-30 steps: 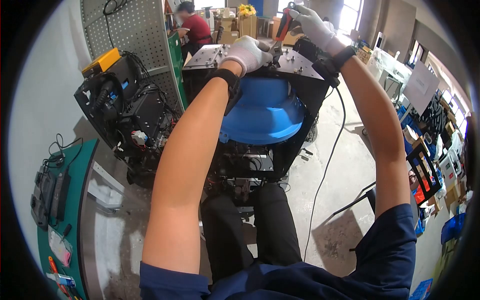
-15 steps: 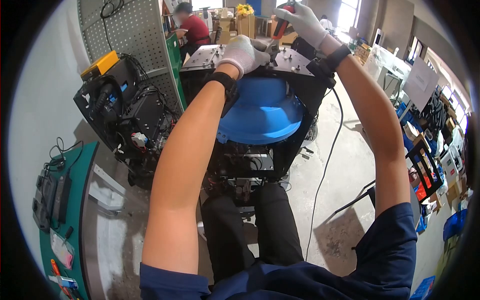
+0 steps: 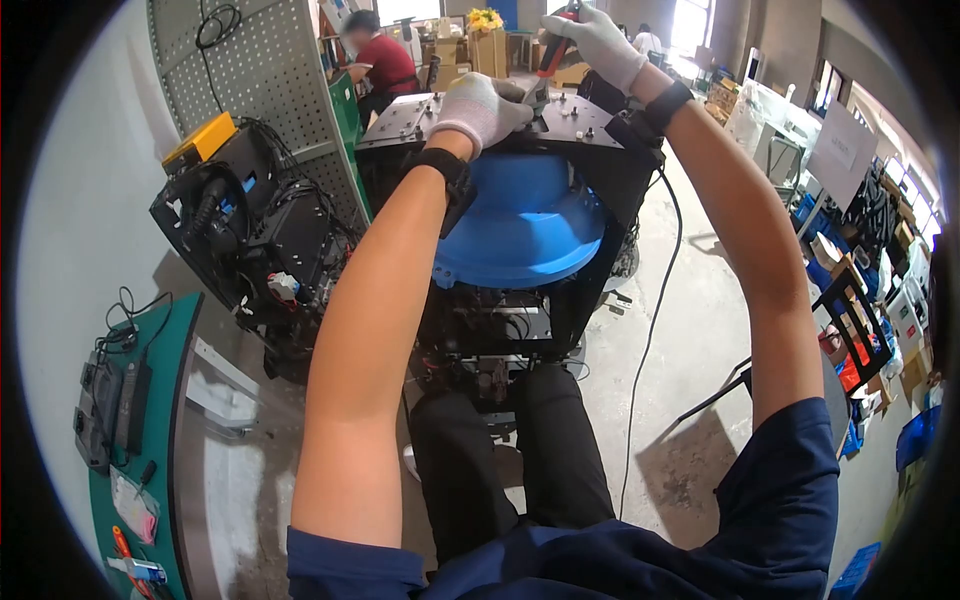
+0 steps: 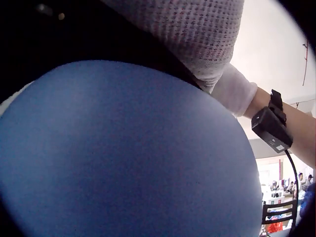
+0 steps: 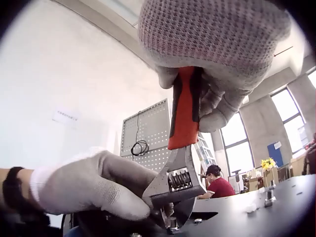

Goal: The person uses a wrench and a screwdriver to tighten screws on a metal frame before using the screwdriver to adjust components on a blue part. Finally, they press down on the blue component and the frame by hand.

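Observation:
My right hand (image 3: 600,48), in a pale knit glove, grips the red and black handle of an adjustable wrench (image 5: 185,108). The wrench stands nearly upright, its head down at the hardware on a flat metal plate (image 3: 400,122). At the wrench head, my gloved left hand (image 3: 480,108) has its thumb and forefinger closed on the side of the jaws, the forefinger partly hidden behind them. Under the plate sits a large blue rounded part (image 3: 525,235) inside a black frame; it fills much of the left wrist view.
Several bolts stand up from the plate. Left of it are a black machine assembly (image 3: 285,220) with cables and a green-topped table (image 3: 165,350) holding tools. A cable (image 3: 650,340) hangs from my right wrist to the floor. A person in red (image 3: 385,60) sits beyond.
My right hand has shifted a little left with the wrench handle. The left hand stays at the wrench head, and the head view has moved slightly.

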`<state>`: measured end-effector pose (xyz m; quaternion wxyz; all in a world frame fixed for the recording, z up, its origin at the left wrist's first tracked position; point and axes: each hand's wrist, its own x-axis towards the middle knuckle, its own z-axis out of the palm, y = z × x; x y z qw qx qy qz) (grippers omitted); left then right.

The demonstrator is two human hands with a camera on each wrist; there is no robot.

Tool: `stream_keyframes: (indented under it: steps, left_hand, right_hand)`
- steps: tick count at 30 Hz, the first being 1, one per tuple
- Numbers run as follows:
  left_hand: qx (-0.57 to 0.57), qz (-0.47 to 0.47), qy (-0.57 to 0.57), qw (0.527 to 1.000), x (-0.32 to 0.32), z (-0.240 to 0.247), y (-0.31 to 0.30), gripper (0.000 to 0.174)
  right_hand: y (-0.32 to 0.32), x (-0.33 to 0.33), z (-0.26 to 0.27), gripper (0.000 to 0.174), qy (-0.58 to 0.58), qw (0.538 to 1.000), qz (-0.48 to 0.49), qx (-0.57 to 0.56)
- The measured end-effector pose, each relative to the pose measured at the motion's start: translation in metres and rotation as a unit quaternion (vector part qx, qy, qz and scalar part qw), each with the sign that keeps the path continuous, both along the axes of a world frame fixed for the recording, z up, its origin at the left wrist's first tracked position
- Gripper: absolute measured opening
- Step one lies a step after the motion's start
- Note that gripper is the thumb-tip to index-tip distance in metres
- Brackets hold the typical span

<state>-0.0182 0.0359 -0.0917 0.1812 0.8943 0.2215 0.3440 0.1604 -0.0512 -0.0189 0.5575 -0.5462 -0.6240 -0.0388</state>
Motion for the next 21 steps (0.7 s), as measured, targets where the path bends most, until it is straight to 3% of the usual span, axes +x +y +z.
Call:
stream_keyframes:
  steps: [2, 4, 7, 10, 14, 16, 19, 21]
  left_hand:
    - [-0.014, 0.007, 0.002, 1.000, -0.001, 0.001, -0.001, 0.036]
    - [-0.018, 0.008, 0.002, 1.000, 0.002, 0.000, 0.002, 0.036]
    - [-0.039, 0.001, 0.006, 0.999, 0.002, 0.001, 0.004, 0.037]
    - [-0.064, -0.013, 0.004, 0.998, 0.002, 0.001, 0.002, 0.037]
    - [-0.061, -0.006, 0.013, 0.998, 0.000, 0.003, 0.002, 0.038]
    - [-0.053, 0.001, 0.001, 0.999, 0.002, 0.001, 0.002, 0.039]
    - [-0.037, 0.007, -0.010, 0.999, 0.010, -0.005, 0.012, 0.040]
    - [-0.030, 0.006, -0.010, 0.999, 0.011, -0.004, 0.014, 0.040]
  right_hand:
    - [-0.003, 0.001, 0.000, 0.020, 0.039, 0.999, -0.003, -0.020]
    - [-0.006, 0.003, 0.001, 0.026, 0.110, 0.983, 0.079, -0.127]
    - [0.035, 0.040, -0.008, 0.037, 0.046, 0.996, -0.008, -0.081]
    - [0.039, 0.047, -0.011, 0.035, 0.098, 0.990, 0.049, -0.093]
    - [0.028, 0.046, -0.011, 0.042, 0.078, 0.989, 0.061, -0.111]
    - [0.038, 0.045, -0.014, 0.053, -0.035, 0.993, -0.114, -0.025]
    - [0.022, 0.038, -0.021, 0.059, -0.089, 0.984, -0.143, 0.065]
    - [0.000, 0.014, -0.014, 0.056, -0.127, 0.977, -0.172, 0.019]
